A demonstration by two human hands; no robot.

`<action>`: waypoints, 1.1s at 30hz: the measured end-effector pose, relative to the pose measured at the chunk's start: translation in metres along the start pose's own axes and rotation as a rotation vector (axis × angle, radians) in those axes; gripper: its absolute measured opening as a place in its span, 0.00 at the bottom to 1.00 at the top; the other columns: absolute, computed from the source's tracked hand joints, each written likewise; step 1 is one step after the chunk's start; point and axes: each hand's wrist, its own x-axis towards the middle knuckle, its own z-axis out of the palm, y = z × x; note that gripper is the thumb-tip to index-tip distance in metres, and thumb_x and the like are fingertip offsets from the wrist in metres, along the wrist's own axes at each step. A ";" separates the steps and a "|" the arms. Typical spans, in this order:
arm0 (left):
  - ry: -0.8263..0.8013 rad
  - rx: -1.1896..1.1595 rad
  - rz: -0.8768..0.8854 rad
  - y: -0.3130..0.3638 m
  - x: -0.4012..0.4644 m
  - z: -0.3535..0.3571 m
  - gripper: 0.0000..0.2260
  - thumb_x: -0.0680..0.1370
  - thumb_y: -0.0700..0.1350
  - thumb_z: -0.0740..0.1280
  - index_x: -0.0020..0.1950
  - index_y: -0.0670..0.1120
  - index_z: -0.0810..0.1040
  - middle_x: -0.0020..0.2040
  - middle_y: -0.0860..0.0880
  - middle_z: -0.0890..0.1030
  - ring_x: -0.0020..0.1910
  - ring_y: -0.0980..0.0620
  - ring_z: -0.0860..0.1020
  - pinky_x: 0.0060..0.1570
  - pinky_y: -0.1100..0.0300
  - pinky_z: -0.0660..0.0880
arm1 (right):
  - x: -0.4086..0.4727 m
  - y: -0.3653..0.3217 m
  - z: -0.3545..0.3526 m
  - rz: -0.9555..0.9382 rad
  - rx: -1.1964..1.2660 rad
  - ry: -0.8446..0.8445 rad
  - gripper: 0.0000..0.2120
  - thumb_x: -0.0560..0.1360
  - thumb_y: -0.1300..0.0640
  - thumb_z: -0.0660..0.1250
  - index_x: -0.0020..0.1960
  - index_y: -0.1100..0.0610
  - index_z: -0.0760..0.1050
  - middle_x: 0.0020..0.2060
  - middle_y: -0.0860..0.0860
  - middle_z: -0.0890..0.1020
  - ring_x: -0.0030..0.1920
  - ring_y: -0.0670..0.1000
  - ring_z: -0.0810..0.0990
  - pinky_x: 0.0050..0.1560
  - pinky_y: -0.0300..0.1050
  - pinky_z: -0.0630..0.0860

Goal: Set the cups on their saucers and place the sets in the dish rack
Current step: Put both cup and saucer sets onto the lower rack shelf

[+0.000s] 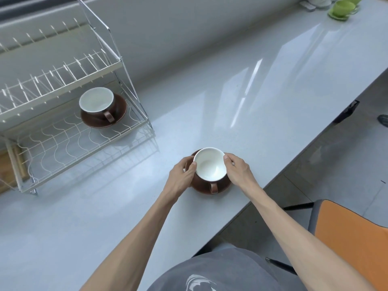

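The brown cup (pixel 210 167) with its white inside sits on a brown saucer (pixel 222 186) on the pale grey counter (pixel 241 97), near the counter's front edge, with its handle turned toward the person. Both hands are on this set: the left hand (pixel 182 175) curls around the left side, its thumb against the cup's rim and its other fingers tucked under the cup's side toward the saucer's edge, while the right hand (pixel 238 170) grasps the right side, thumb tip on the rim and the remaining fingers hidden behind the cup. Whether the saucer is lifted or rests on the counter cannot be told. Well to the left stands a two-tier wire dish rack (pixel 69 114); on its lower shelf, toward the right end, a second brown cup (pixel 97 102) stands upright on its own brown saucer (pixel 120 108), handle pointing forward. The upper tier of the rack carries only its rows of prongs. At the far right end of the counter a green cup and saucer (pixel 342 8) sit well apart from everything else. An orange chair seat (pixel 354 238) shows at the lower right, off the counter.
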 end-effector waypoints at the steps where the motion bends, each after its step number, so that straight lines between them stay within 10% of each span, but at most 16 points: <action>1: 0.016 -0.008 -0.003 -0.001 -0.002 -0.005 0.15 0.81 0.53 0.62 0.66 0.55 0.77 0.60 0.50 0.78 0.58 0.46 0.80 0.55 0.43 0.81 | 0.001 -0.005 0.004 -0.008 -0.007 -0.010 0.20 0.84 0.50 0.52 0.70 0.51 0.74 0.62 0.52 0.80 0.64 0.56 0.75 0.62 0.49 0.70; 33: 0.575 -0.248 -0.143 -0.040 -0.082 -0.195 0.18 0.75 0.60 0.63 0.62 0.57 0.79 0.60 0.50 0.80 0.58 0.47 0.79 0.49 0.46 0.84 | -0.013 -0.187 0.158 -0.363 -0.172 -0.446 0.17 0.82 0.47 0.53 0.57 0.54 0.78 0.49 0.53 0.82 0.52 0.57 0.78 0.58 0.58 0.78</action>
